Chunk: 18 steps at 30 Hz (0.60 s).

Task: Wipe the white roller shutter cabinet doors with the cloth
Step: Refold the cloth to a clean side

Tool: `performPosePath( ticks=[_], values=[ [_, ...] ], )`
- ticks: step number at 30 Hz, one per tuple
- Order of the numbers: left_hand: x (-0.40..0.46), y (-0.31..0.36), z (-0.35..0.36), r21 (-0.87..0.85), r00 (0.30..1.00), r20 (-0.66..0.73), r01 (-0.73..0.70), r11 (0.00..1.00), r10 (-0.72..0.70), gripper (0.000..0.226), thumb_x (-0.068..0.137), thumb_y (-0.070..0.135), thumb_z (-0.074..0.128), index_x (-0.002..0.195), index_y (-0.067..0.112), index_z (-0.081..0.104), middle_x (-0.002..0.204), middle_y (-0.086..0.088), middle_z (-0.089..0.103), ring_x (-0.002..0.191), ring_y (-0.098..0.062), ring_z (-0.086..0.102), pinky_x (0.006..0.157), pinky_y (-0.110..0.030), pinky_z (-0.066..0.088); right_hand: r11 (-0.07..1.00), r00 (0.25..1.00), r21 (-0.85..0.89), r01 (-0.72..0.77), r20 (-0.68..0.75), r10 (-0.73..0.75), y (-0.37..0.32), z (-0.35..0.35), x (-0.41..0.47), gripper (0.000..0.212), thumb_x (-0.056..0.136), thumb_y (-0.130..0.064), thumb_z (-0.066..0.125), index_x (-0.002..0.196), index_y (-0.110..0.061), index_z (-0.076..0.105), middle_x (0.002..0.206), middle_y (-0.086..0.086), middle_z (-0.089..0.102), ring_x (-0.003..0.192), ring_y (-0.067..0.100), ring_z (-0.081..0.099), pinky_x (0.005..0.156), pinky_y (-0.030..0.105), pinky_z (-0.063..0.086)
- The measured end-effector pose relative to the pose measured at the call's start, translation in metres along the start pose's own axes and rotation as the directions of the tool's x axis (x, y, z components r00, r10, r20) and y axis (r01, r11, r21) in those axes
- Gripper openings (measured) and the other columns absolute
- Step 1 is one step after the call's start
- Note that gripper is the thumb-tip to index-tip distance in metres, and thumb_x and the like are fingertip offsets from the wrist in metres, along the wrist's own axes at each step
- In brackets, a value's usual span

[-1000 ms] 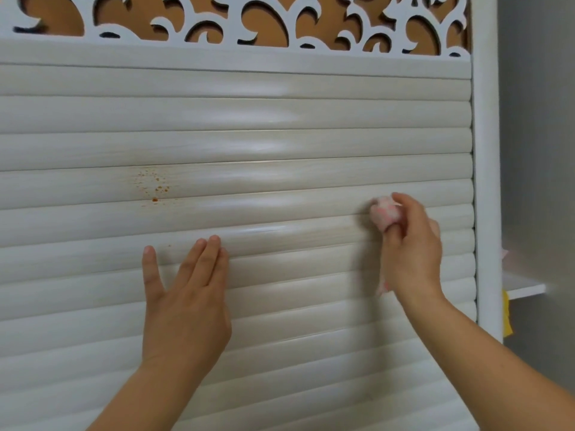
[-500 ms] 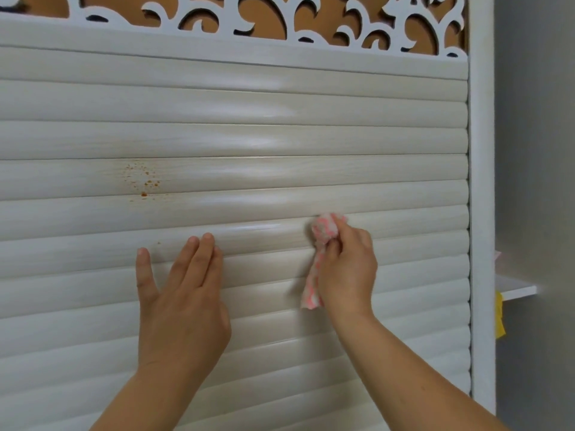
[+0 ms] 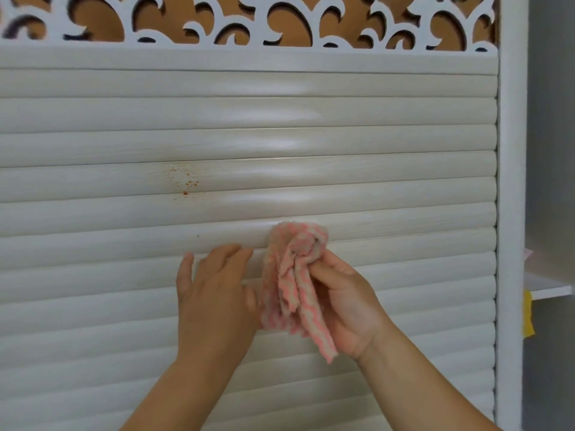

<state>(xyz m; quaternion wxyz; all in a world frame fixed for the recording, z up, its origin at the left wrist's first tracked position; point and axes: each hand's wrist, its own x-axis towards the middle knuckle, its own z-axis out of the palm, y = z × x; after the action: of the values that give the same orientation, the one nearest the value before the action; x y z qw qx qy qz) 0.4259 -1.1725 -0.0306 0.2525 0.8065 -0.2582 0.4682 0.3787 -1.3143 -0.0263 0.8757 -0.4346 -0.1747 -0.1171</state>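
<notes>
Between the thumb and fingers of the right hand [image 3: 345,301], the pink-and-white cloth [image 3: 292,275] is pinched in a loose bunch; its top wad touches a slat of the white roller shutter door [image 3: 389,188] and a tail hangs down past the palm. The palm is turned partly toward the camera, so how much cloth actually bears on the slat cannot be told. The left hand [image 3: 214,293] lies flat with its fingers extended, holding nothing, pressed on the slats just beside the cloth.

Recommended technique for the step in hand:
1. Fold the cloth into a flat pad so that a broad face meets the surface; a bunched wad probably rides only on the slat crowns.
2. Keep the left hand planted. The slats are likely to flex or rattle under pressure, and the brace steadies them.
3. Stroke along each slat, then run a cloth edge through the groove between slats.
4. Work up and left toward the orange-red speckled stain [image 3: 183,181], which sits above the left hand and remains unwiped. Expect to need firmer, repeated passes there.
5. Finish each stroke at the white frame post [image 3: 510,181] on the right.
</notes>
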Motion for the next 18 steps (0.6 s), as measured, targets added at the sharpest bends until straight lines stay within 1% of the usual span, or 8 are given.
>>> performPosePath(
  ticks=[2, 3, 5, 7, 9, 14, 16, 18],
  values=[
    [-0.002, 0.013, -0.009, -0.223, 0.972, 0.12, 0.224, 0.949, -0.201, 0.047, 0.075, 0.018, 0.038, 0.114, 0.014, 0.065, 0.116, -0.003, 0.063, 0.112, -0.02, 0.055, 0.105, -0.037, 0.03, 1.0, 1.0, 0.022, -0.012, 0.004, 0.012, 0.004, -0.002, -0.006, 0.024, 0.079, -0.008, 0.057, 0.102, -0.004, 0.063, 0.083, 0.013, 0.066, 0.075, 0.021, 0.065, 0.079, 0.034, 0.054],
    [-0.004, 0.02, -0.015, -0.349, 0.932, 0.214, 0.352, 0.869, -0.292, 0.041, 0.081, 0.023, 0.041, 0.113, 0.016, 0.066, 0.116, -0.001, 0.064, 0.111, -0.019, 0.056, 0.099, -0.032, 0.036, 0.999, 1.0, 0.031, -0.014, -0.001, 0.014, 0.006, -0.002, -0.01, 0.026, 0.079, -0.008, 0.057, 0.104, -0.003, 0.061, 0.083, 0.014, 0.066, 0.076, 0.021, 0.065, 0.08, 0.035, 0.054],
    [-0.007, 0.031, -0.019, -0.551, 0.828, 0.424, 0.558, 0.62, -0.367, 0.031, 0.084, 0.038, 0.052, 0.098, 0.017, 0.071, 0.099, 0.0, 0.07, 0.095, -0.019, 0.062, 0.079, -0.027, 0.044, 0.998, 1.0, 0.059, -0.011, -0.01, 0.012, 0.009, -0.003, -0.013, 0.025, 0.08, -0.008, 0.056, 0.104, -0.002, 0.06, 0.084, 0.017, 0.064, 0.077, 0.024, 0.064, 0.078, 0.036, 0.055],
    [-0.012, 0.037, -0.024, -0.624, 0.75, 0.553, 0.662, 0.416, -0.362, 0.033, 0.08, 0.044, 0.066, 0.083, 0.011, 0.07, 0.08, -0.004, 0.07, 0.067, -0.016, 0.063, 0.057, -0.021, 0.046, 0.998, 0.999, 0.049, -0.037, -0.019, 0.038, 0.011, -0.003, -0.017, 0.025, 0.084, -0.008, 0.056, 0.106, 0.002, 0.059, 0.087, 0.022, 0.06, 0.08, 0.032, 0.06, 0.079, 0.04, 0.054],
    [-0.018, 0.039, -0.025, -0.632, 0.706, 0.608, 0.707, 0.318, -0.363, 0.034, 0.076, 0.036, 0.072, 0.086, 0.004, 0.067, 0.074, -0.009, 0.068, 0.057, -0.014, 0.059, 0.047, -0.019, 0.044, 0.997, 0.996, -0.022, -0.075, -0.04, 0.074, 0.013, -0.004, -0.021, 0.03, 0.087, -0.01, 0.058, 0.114, 0.002, 0.058, 0.088, 0.022, 0.062, 0.083, 0.033, 0.059, 0.088, 0.047, 0.048],
    [-0.026, 0.033, -0.028, -0.682, 0.682, 0.628, 0.714, 0.156, -0.374, 0.014, 0.074, 0.015, 0.073, 0.073, 0.005, 0.063, 0.063, -0.005, 0.066, 0.051, -0.01, 0.058, 0.046, -0.016, 0.045, 0.975, 0.983, -0.197, -0.099, -0.174, 0.065, 0.014, -0.008, -0.028, 0.041, 0.078, -0.018, 0.064, 0.114, 0.0, 0.063, 0.102, 0.023, 0.065, 0.086, 0.031, 0.062, 0.091, 0.049, 0.045],
    [-0.028, 0.03, -0.028, -0.687, 0.665, 0.62, 0.716, 0.122, -0.415, 0.012, 0.079, 0.014, 0.07, 0.074, 0.005, 0.064, 0.059, -0.001, 0.064, 0.047, -0.006, 0.055, 0.045, -0.013, 0.043, 0.957, 0.979, -0.274, -0.098, -0.198, 0.043, 0.014, -0.007, -0.032, 0.043, 0.08, -0.027, 0.061, 0.114, 0.0, 0.063, 0.102, 0.022, 0.067, 0.088, 0.031, 0.062, 0.089, 0.049, 0.046],
    [-0.031, 0.029, -0.028, -0.686, 0.653, 0.595, 0.716, 0.126, -0.47, 0.011, 0.082, 0.014, 0.068, 0.073, 0.007, 0.065, 0.056, 0.001, 0.064, 0.044, -0.004, 0.054, 0.043, -0.012, 0.042, 0.888, 0.985, -0.447, -0.112, -0.167, 0.04, 0.013, -0.003, -0.037, 0.045, 0.081, -0.039, 0.059, 0.111, -0.006, 0.065, 0.099, 0.015, 0.07, 0.088, 0.027, 0.065, 0.084, 0.044, 0.05]
  ],
)
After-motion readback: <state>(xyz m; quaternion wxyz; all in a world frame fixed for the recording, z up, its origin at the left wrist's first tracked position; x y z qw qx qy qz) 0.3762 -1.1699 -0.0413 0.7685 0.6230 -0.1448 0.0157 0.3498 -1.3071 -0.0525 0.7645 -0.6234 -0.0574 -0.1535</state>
